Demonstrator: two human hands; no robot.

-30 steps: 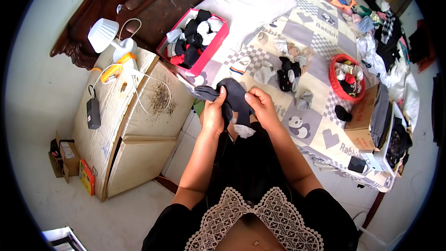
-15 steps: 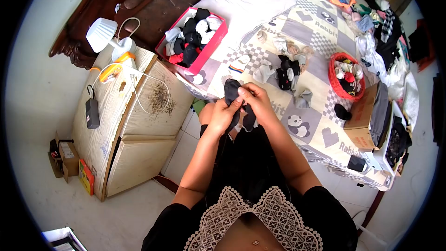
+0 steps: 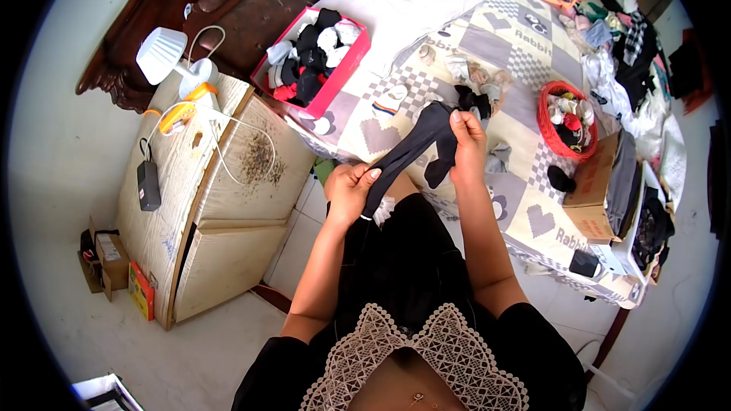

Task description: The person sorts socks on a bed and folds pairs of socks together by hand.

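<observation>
A black sock point(image 3: 410, 149) is stretched slantwise between my two hands, above my lap and the edge of the bed. My left hand point(image 3: 350, 192) pinches its lower end, thumb on top. At the upper end my right hand point(image 3: 466, 144) grips the fabric, and a dark flap of it hangs down beside the fingers. Just beyond, dark socks point(image 3: 474, 100) lie on the bedspread, partly hidden by the right hand. A white sock with rainbow stripes point(image 3: 390, 100) rests to their left. A grey sock point(image 3: 499, 158) lies right of my right hand.
A pink box point(image 3: 329, 91) of rolled socks stands by the headboard. On the right are a red basket point(image 3: 545, 123) with socks, a cardboard box point(image 3: 590, 190) and a clothes heap point(image 3: 636, 76). A wooden cabinet point(image 3: 221, 205) with a white lamp point(image 3: 161, 57) stands left.
My hands have moved apart, the left down and left, the right up and right. The black sock, bunched between them before, is now drawn out long.
</observation>
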